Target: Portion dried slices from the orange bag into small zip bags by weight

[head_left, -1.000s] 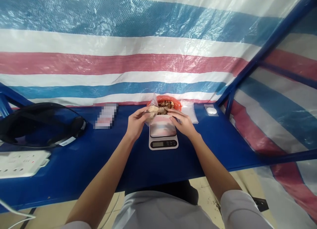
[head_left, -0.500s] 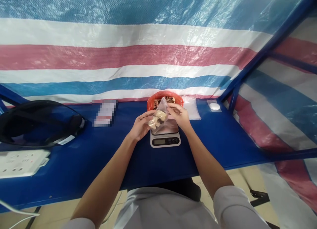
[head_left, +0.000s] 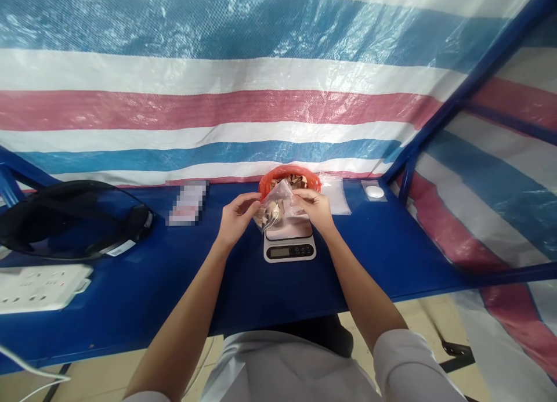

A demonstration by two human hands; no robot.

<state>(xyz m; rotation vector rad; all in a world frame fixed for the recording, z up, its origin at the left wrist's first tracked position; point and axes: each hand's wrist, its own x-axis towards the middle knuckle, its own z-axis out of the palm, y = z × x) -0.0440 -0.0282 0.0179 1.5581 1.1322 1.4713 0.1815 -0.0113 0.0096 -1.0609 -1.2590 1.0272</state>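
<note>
At the far left, a white power strip (head_left: 41, 287) lies on the blue table (head_left: 143, 286), near its front edge. Behind it rests a black bag (head_left: 65, 216), with a white label on its side. More to the middle, close to the striped tarp wall (head_left: 217, 100), there is a small blurred packet (head_left: 188, 202) lying flat. Then comes the left hand (head_left: 235, 216), raised above the table just left of the scale. Its fingers are closed together on the left edge of a small clear plastic bag (head_left: 274, 207), pinching it. This bag is held in the air between both hands, just above the far part of the white kitchen scale (head_left: 289, 239), and it has some pale brown pieces inside; how many is not possible to tell. The scale stands in the middle of the table, with its display facing the person. Directly behind the scale sits a red bag (head_left: 267, 184) that is open and filled with brown pieces. The right hand (head_left: 315, 207) pinches the right upper edge of the clear bag, fingers closed on the plastic. To the right of the red bag lies a flat pile of empty clear bags (head_left: 337, 196), and further right a small white round object (head_left: 374, 191) rests near the blue frame post (head_left: 404, 181).
</note>
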